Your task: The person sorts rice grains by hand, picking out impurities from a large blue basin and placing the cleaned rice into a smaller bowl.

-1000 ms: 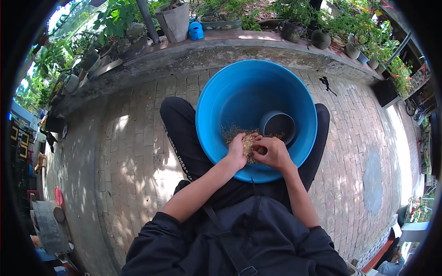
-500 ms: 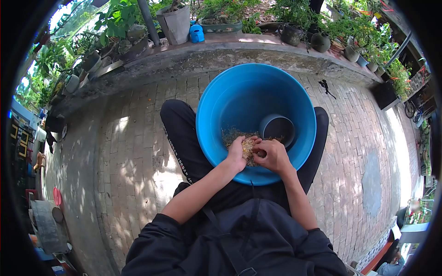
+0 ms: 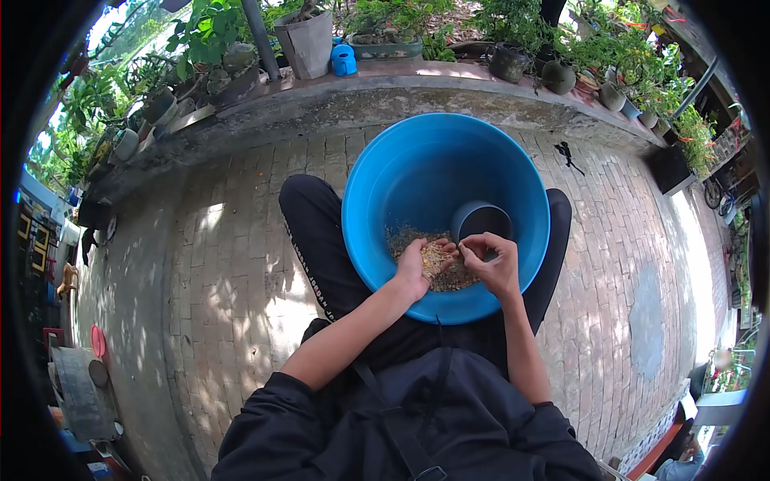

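Note:
A large blue basin [image 3: 365,276] rests between my dark-trousered legs. Loose dry grains or seeds mixed with brownish bits [image 3: 459,278] lie on its near side. Inside it, a smaller dark bowl or cup [image 3: 485,218] sits tilted at the right. My left hand [image 3: 417,263] is cupped palm up over the loose material and holds a heap of yellowish grains [image 3: 435,258]. Just to the right, my right hand [image 3: 495,263] has thumb and fingertips pinched together beside the heap, below the small bowl. What the pinch holds is too small to name.
Brick paving [image 3: 216,305] surrounds me. A low wall [image 3: 385,104] beyond the basin carries potted plants and a small blue watering can [image 3: 343,60]. A small black object [image 3: 569,157] lies on the paving at the right. A red item [image 3: 98,341] is at the far left.
My right hand has moved slightly right and away from the heap in my left palm, with its fingers pinched. My left hand stays cupped in nearly the same place.

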Tool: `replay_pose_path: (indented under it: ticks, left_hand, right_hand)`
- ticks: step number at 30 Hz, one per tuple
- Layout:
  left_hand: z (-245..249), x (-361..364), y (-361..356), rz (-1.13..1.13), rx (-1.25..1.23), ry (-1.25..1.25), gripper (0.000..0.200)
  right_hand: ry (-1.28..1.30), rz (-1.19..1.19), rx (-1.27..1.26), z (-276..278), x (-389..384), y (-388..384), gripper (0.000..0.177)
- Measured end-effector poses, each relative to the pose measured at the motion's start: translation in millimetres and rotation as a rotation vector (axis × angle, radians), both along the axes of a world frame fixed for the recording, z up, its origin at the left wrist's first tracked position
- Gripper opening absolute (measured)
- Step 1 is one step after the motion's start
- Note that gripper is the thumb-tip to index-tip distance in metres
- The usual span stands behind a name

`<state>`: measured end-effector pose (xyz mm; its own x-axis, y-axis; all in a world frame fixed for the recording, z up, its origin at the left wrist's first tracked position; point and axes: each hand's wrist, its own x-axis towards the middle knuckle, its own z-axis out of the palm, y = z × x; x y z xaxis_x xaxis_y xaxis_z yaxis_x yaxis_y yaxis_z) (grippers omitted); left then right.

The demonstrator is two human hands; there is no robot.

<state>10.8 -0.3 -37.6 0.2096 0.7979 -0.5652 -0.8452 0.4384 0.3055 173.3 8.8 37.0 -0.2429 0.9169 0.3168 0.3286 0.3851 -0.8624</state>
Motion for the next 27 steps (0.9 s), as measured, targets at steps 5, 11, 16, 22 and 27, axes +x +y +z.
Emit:
replay_pose_path:
  ticks: [5, 11, 16, 22, 27]
  left_hand:
    - [0, 0, 0, -0.013, 0.018, -0.049, 0.043]
    - [-2, 0, 1, -0.021, 0.022, -0.066, 0.043]
    - [-2, 0, 1, -0.019, 0.02, -0.06, 0.043]
    - [0, 0, 1, -0.02, 0.018, -0.064, 0.043]
    - [2, 0, 0, -0.012, 0.006, -0.061, 0.043]
  right_hand:
    - [0.018, -0.315, -0.05, -3, 9, 6, 0.009]
    - [0.017, -0.413, -0.074, -9, 14, 10, 0.011]
    - [0.021, -0.426, -0.089, -3, 12, 9, 0.014]
    - [0.02, -0.478, -0.054, -6, 12, 11, 0.018]
    - [0.034, -0.491, -0.061, -4, 11, 10, 0.018]
